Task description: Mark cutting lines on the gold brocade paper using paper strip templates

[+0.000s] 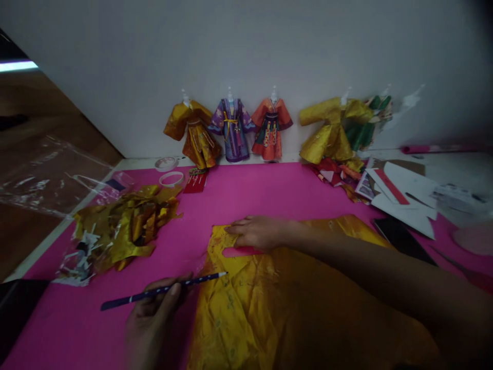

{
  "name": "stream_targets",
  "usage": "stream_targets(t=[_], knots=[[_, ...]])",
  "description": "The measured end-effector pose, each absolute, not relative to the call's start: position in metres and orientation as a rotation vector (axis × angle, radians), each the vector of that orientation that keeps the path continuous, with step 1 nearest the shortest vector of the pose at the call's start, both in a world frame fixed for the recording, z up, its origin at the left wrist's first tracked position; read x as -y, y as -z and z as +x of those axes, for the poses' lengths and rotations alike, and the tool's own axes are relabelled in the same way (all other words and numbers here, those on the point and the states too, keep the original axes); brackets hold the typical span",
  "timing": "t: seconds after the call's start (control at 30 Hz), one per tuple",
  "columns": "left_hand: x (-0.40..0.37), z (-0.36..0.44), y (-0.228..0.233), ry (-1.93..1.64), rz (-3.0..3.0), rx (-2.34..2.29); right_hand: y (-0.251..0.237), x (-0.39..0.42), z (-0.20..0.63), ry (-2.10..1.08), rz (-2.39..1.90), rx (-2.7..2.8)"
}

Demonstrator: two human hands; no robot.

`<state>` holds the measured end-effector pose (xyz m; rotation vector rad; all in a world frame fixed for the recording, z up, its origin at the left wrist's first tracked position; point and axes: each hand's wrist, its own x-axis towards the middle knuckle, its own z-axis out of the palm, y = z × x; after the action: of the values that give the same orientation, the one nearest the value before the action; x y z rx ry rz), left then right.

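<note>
Left hand grips a dark pencil in a writing hold, tip pointing right and touching or just off the left edge of the yellow patterned paper; can't tell if the tip is actually in contact. Right hand lies flat, fingers spread and pressing down on the top of the same sheet, holding nothing, just pinning it against the pink mat. The sheet sits directly under and between both hands, with a notch-shaped cutout showing pink just below the right fingers. To do this marking step well, my judgement: keep the right palm firm so the thin foil-like paper doesn't slide or wrinkle, keep the pencil pressure light to avoid tearing, and draw toward the pinned area rather than away from it. Risk: lighting is dim, so the line may be hard to see. Left of the left hand, a heap of gold scraps; beyond that heap, two tape rolls. Far ahead of the right hand, finished paper robes stand against the wall. Right of the right arm, white card pieces and a dark phone.
</note>
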<state>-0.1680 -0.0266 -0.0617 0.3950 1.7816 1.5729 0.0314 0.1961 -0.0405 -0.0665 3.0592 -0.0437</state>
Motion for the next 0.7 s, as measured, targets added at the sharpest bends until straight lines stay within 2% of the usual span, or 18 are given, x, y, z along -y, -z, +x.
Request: stream_targets(t=[0.27, 0.7], knots=[[0.036, -0.14, 0.078, -1.514, 0.234, -1.496, 0.032, -0.171, 0.037, 0.007, 0.32, -2.974], [0.032, -0.127, 0.092, -1.457, 0.433, -1.539, 0.037, -0.164, 0.034, 0.058, 0.405, -2.863]])
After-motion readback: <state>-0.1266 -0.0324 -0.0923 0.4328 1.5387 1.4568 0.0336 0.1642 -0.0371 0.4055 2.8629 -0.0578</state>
